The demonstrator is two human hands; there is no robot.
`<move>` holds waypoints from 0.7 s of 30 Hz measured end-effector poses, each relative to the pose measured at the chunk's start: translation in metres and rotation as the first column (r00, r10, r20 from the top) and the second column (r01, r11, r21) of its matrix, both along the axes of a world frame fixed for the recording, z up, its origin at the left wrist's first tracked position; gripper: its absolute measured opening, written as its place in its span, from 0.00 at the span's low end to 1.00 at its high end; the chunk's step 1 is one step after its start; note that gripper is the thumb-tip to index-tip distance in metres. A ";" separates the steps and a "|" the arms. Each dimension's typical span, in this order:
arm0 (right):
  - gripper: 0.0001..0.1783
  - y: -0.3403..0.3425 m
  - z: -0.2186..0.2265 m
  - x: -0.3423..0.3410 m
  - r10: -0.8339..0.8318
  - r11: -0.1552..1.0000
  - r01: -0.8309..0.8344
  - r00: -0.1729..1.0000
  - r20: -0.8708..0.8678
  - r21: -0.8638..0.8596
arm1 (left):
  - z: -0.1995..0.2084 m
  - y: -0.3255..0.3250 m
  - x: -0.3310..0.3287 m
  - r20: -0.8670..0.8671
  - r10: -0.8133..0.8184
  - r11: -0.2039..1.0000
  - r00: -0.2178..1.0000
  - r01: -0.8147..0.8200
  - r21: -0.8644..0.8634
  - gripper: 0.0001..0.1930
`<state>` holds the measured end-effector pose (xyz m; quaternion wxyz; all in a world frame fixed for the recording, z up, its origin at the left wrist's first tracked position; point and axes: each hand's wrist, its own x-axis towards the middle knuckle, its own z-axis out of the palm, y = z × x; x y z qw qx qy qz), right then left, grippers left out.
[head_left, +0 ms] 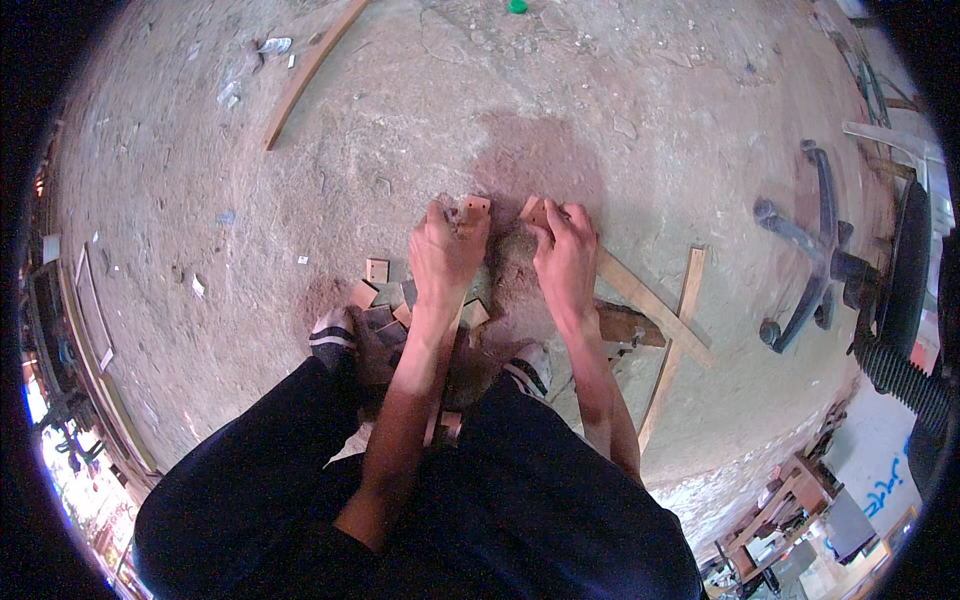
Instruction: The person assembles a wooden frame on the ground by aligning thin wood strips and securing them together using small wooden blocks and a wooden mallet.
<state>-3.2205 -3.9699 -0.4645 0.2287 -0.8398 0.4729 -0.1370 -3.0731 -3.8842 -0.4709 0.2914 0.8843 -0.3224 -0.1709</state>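
Observation:
My left hand (pixel 445 250) is closed on a small wooden block (pixel 477 205) with dark holes in it, held out in front of me at the middle of the view. Just to its right, my right hand (pixel 565 250) grips a second small wooden block (pixel 534 210), pinched between thumb and fingers. The two blocks are apart. Below and beside my left wrist several square wooden blocks (pixel 377 270) lie scattered on the floor between my feet, some pale and some dark. My left forearm hides part of that pile.
Two wooden strips (pixel 680 310) lie crossed on the floor to the right, near a dark wood piece (pixel 630 325). A long strip (pixel 310 80) lies far left. A black chair base (pixel 825 240) stands at the right. Beyond sits a green cap (pixel 517 6).

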 end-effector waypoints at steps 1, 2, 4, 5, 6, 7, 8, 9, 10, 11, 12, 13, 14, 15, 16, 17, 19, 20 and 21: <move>0.22 0.000 0.002 0.001 0.004 1.000 -0.004 1.000 0.002 0.000 | 0.000 -0.001 0.003 -0.074 0.057 0.996 0.996 -0.062 -0.062 0.21; 0.22 0.001 0.005 0.003 0.014 0.998 -0.014 1.000 0.002 0.062 | -0.001 -0.002 0.006 -0.150 0.109 0.985 0.983 -0.127 -0.119 0.21; 0.23 0.003 0.006 0.005 0.023 0.992 -0.023 1.000 0.002 0.123 | -0.010 0.000 0.014 -0.194 0.106 0.978 0.975 -0.137 -0.157 0.20; 0.23 0.005 0.005 0.008 0.023 0.997 -0.025 0.999 0.028 0.068 | -0.014 0.000 0.016 -0.238 0.098 0.970 0.966 -0.146 -0.193 0.19; 0.23 0.007 0.005 0.010 0.024 1.000 -0.024 0.998 0.054 0.013 | -0.018 0.001 0.016 -0.238 0.097 0.970 0.966 -0.145 -0.194 0.19; 0.23 0.007 0.005 0.011 0.021 1.000 -0.022 0.998 0.051 0.014 | -0.017 0.000 0.016 -0.264 0.113 0.973 0.958 -0.160 -0.168 0.15; 0.23 0.007 0.007 0.013 0.006 0.999 -0.008 0.997 0.071 0.036 | -0.016 -0.001 0.016 -0.288 0.129 0.975 0.949 -0.175 -0.140 0.11; 0.23 0.007 0.008 0.014 -0.010 0.998 0.004 0.996 0.091 0.058 | -0.019 -0.001 0.017 -0.290 0.126 0.975 0.949 -0.172 -0.140 0.11; 0.23 0.007 0.007 0.016 -0.012 0.998 0.007 0.996 0.090 0.057 | -0.020 -0.001 0.019 -0.300 0.134 0.976 0.944 -0.179 -0.127 0.11; 0.22 0.007 0.007 0.017 0.010 1.000 -0.012 0.994 0.112 0.015 | -0.022 -0.002 0.020 -0.309 0.143 0.976 0.940 -0.186 -0.114 0.11; 0.22 0.008 0.006 0.019 0.035 0.999 -0.031 0.990 0.133 -0.029 | -0.023 -0.002 0.019 -0.310 0.141 0.976 0.940 -0.185 -0.114 0.11; 0.22 0.010 0.003 0.020 0.033 0.999 -0.030 0.990 0.134 -0.028 | -0.022 -0.002 0.020 -0.300 0.146 0.978 0.943 -0.183 -0.099 0.11; 0.22 0.012 -0.002 0.022 0.047 0.998 -0.040 0.989 0.139 -0.050 | -0.021 -0.002 0.021 -0.290 0.151 0.980 0.945 -0.183 -0.084 0.11; 0.22 0.015 -0.006 0.023 0.061 0.996 -0.051 0.988 0.143 -0.071 | -0.022 -0.002 0.021 -0.289 0.152 0.980 0.945 -0.183 -0.083 0.11; 0.22 0.015 -0.008 0.023 0.061 0.996 -0.052 0.988 0.143 -0.071 | -0.023 -0.003 0.021 -0.290 0.156 0.976 0.944 -0.192 -0.100 0.11; 0.21 0.016 -0.009 0.024 0.084 0.995 -0.075 0.987 0.137 -0.072 | -0.023 -0.003 0.021 -0.292 0.160 0.973 0.943 -0.201 -0.116 0.12; 0.21 0.018 -0.014 0.025 0.111 0.992 -0.102 0.985 0.134 -0.071 | -0.022 -0.004 0.021 -0.309 0.170 0.972 0.936 -0.211 -0.102 0.13; 0.20 0.019 -0.017 0.026 0.101 0.993 -0.091 0.985 0.137 -0.078 | -0.019 -0.006 0.020 -0.326 0.179 0.972 0.928 -0.218 -0.088 0.14; 0.20 0.020 -0.019 0.026 0.091 0.993 -0.080 0.986 0.140 -0.085 | -0.017 -0.007 0.015 -0.324 0.184 0.971 0.928 -0.223 -0.086 0.14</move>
